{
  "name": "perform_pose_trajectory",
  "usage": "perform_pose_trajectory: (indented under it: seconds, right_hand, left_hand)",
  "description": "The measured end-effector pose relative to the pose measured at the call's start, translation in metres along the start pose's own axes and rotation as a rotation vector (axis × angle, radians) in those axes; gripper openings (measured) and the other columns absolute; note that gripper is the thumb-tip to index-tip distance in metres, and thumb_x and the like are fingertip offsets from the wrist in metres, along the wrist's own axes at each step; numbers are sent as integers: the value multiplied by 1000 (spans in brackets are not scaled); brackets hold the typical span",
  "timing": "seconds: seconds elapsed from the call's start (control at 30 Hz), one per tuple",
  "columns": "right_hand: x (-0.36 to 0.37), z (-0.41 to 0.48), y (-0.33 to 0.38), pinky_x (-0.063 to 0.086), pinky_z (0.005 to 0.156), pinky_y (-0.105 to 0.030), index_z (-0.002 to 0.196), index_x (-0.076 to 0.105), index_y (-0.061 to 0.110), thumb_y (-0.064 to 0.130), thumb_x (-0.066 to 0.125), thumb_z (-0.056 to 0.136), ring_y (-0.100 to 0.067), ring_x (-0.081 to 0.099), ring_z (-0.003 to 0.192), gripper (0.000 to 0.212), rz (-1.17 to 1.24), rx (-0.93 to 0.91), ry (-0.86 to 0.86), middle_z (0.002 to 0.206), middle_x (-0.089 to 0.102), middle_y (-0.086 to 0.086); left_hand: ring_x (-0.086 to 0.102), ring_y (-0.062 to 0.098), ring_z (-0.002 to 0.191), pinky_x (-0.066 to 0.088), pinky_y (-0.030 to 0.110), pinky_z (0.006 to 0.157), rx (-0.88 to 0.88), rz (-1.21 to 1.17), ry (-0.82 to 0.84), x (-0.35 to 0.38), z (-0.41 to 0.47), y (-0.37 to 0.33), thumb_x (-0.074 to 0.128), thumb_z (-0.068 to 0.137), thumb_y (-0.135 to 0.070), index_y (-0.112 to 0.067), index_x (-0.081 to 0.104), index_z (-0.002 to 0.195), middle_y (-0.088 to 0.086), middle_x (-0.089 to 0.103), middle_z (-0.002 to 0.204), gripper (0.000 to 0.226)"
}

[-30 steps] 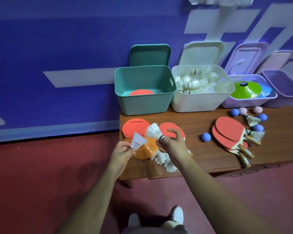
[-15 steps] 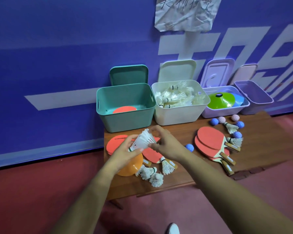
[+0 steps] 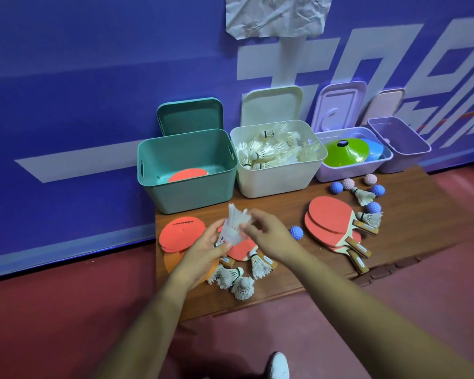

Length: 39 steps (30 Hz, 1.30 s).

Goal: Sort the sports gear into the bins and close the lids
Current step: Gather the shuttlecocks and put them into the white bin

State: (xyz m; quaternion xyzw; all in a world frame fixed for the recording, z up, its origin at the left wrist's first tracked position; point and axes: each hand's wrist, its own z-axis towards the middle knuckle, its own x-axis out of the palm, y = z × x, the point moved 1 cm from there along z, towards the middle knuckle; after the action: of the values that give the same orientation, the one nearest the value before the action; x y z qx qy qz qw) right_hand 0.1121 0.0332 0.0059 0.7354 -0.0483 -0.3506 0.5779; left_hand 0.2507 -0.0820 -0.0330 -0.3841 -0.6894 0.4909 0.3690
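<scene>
1. We tag the held shuttlecocks point(image 3: 234, 225), nested, over the bench point(image 3: 408, 214) at its 8 o'clock. The left hand point(image 3: 203, 253) grips them; the right hand point(image 3: 268, 233) meets the feathers, blurred, cannot tell if it pinches.
2. From them the white bin point(image 3: 277, 181) is at 1 o'clock, already piled with shuttlecocks.
3. Left, we judge: loose shuttlecocks point(image 3: 238, 277) at 6 o'clock; paddles point(image 3: 334, 222), balls point(image 3: 296, 232), two more shuttles at 3 o'clock; discs point(image 3: 181, 233) at 9.
4. All four lids point(image 3: 189, 116) are off, none closed. Roughly midway.
</scene>
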Motion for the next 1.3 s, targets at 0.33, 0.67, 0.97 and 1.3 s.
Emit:
perform_pose_trajectory:
  seconds: [0.33,0.67,0.97,1.3]
  right_hand:
    - [13,-10,-2,42,99,-21,124,58,35,43,54,96,-4,52,117,30,172,79,-31,127,53,5]
    - [98,-34,-125,48,83,-34,123,51,13,27,63,82,-32,58,100,44,-463,345,195,119,46,-11]
    - [116,-39,-153,53,76,-37,106,63,17,19,49,83,-27,61,84,28,-533,287,136,99,57,-6]
    - [33,-27,-54,55,71,-35,90,53,3,1,66,80,-20,61,62,17,591,467,-340,73,57,-15]
  left_hand:
    - [61,9,110,48,15,85,53,-66,-128,-11,-4,5,66,85,-6,-14,55,126,-1,68,118,43]
    - [62,1,106,48,14,85,-34,-34,-206,-44,-24,43,63,85,6,-16,53,126,-9,69,113,48]
    - [63,5,106,49,17,86,-68,-8,-169,-65,-36,62,61,86,5,-21,57,121,-8,70,113,44]
    - [64,5,103,49,17,84,-89,27,-43,-48,-20,45,64,88,-1,-25,59,116,-9,72,109,38]
